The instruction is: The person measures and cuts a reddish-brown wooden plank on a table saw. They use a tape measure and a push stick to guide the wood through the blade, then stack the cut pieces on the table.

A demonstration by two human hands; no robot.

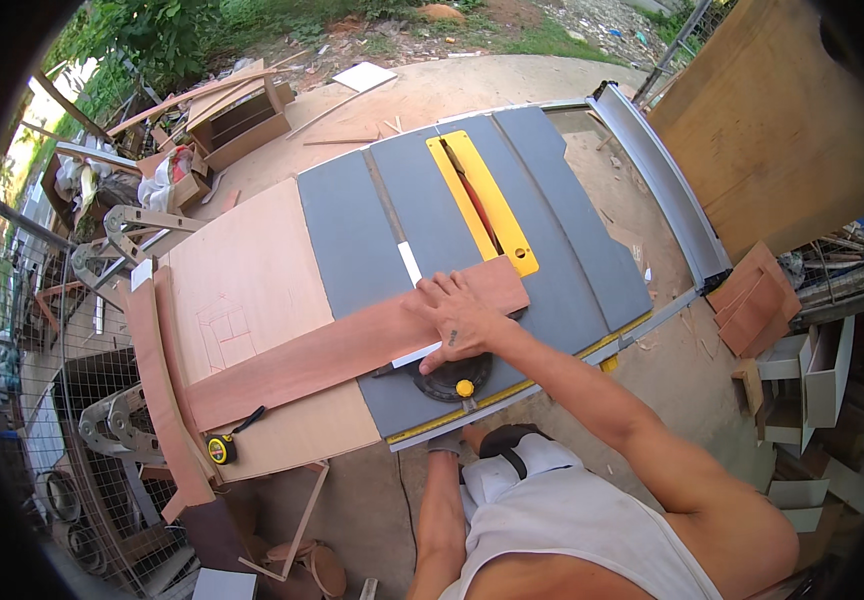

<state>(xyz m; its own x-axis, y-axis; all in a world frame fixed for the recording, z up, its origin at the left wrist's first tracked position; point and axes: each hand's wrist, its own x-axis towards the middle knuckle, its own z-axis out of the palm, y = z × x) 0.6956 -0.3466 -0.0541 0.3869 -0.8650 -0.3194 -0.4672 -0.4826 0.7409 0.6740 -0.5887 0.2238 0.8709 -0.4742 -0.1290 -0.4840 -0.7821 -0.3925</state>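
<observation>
Fingers (440, 300) of the right hand (462, 325) lie spread and flat, pressing down on the reddish-brown board (342, 350). No wrap, no pinch, just palm and fingertips bearing on its top face near the right end.

Left hand (444, 440) sits low at the near edge of the saw, below the tabletop (352, 235). Mostly hidden by the front rail w/ the yellow scale (512, 395); can't tell if it's open or closed, or whether it grips anything.

Board is long, narrow and thin, and lies diagonally. Its right end is on the grey tabletop just short of the yellow blade insert (482, 200); its left end runs out over the pale plywood extension (242, 280) toward the curved strip (157, 380) at the far left. Black mitre gauge (449, 378) w/ a yellow knob sits just under the wrist, against the board's near edge.

Handling, as a judgement:
- stiff and flat, prob. light for its length
- smooth face, so likely to slide easily on the tabletop; downward pressure is what keeps it put
- long overhang to the left means it could pivot around the hand
- best hold prob. flat palm on top, near the gauge, well back from the blade slot

Fingertips point to the board's far edge and reach it; thumb lies nearer the board's right end. Tape measure (220, 448) lies apart, at the lower left.
</observation>
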